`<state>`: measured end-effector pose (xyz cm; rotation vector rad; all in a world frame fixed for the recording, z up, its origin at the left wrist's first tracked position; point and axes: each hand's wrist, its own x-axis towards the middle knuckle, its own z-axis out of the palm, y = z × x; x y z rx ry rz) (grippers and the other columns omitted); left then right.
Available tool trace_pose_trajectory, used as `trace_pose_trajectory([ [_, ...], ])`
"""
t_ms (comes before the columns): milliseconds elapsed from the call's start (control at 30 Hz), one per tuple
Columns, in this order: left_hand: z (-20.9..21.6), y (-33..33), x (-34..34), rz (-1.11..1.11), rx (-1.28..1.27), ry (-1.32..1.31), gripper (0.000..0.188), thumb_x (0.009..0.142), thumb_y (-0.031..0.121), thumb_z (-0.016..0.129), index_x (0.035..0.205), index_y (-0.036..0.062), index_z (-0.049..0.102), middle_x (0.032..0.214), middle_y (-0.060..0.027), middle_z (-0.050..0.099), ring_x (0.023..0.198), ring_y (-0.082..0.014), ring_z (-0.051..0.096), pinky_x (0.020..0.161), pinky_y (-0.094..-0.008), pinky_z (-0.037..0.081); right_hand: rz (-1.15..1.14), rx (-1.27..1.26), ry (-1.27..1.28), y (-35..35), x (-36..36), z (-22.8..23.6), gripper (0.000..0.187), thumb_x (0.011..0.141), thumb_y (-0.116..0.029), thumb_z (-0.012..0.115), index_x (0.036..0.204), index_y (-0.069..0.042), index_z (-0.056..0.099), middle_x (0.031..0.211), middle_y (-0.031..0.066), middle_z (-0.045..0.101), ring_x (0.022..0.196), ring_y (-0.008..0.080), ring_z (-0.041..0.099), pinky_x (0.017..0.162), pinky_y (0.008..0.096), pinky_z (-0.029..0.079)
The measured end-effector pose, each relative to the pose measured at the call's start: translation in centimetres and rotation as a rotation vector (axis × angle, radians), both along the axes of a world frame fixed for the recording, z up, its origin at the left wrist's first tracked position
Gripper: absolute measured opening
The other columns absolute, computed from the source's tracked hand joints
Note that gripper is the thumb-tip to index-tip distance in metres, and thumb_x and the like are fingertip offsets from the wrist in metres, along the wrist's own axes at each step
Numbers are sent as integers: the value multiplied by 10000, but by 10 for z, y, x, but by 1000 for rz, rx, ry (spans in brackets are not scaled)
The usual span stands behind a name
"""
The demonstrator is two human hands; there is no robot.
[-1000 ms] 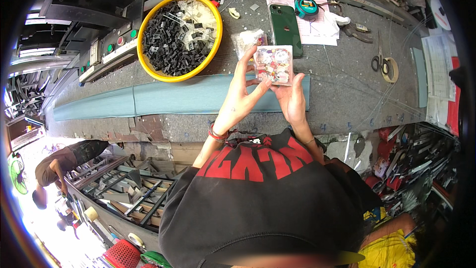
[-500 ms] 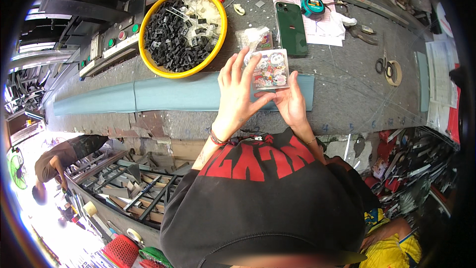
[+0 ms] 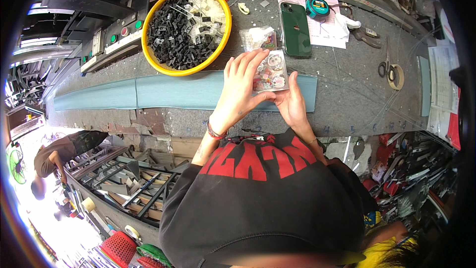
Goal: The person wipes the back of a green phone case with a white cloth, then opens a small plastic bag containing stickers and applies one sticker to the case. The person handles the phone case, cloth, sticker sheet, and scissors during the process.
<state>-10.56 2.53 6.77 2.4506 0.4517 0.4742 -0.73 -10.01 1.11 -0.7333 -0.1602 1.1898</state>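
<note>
Over the workbench I hold a flat, square clear pack of colourful cartoon stickers (image 3: 275,73) in both hands. My right hand (image 3: 292,103) supports it from below and along its right edge, thumb up. My left hand (image 3: 239,80) lies across its left part, fingers together over the face and thumb at the lower edge, hiding that side. Just beyond the fingertips lies a small clear bag (image 3: 260,38) with white crumpled material and a coloured print. A dark green phone (image 3: 296,30) lies face down to the right of the bag.
A yellow basket (image 3: 145,44) of small black and whitish parts stands left. Long blue-grey strips (image 3: 173,92) lie along the bench. Right are a tape measure (image 3: 317,7), paper (image 3: 327,37), pliers (image 3: 367,37), scissors (image 3: 387,64) and a tape roll (image 3: 396,77). Another person (image 3: 57,156) is at lower left.
My left hand has slid over the sticker pack; its raised, spread fingers now lie together and cover the pack's left part. The right hand stays at the pack's edge.
</note>
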Motion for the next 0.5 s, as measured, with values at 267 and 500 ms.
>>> trace_pose_trajectory([
  [267,4,-2,-2,-23,-222,-146,945,589,198,832,1376,61,327,1370,-162,365,1297,-322,330,1080,-428,275,-31,-1,7,0,2,8,570,985,-460,307,1289,8,421,1192,122,564,1012,187,597,804,315,508],
  [500,6,1,-7,-31,-392,-225,940,601,154,823,1388,73,316,1382,-163,329,1310,-309,311,1083,-416,277,-29,4,-143,-3,3,10,488,988,-360,376,1304,12,401,1189,115,551,1014,173,596,769,298,546],
])
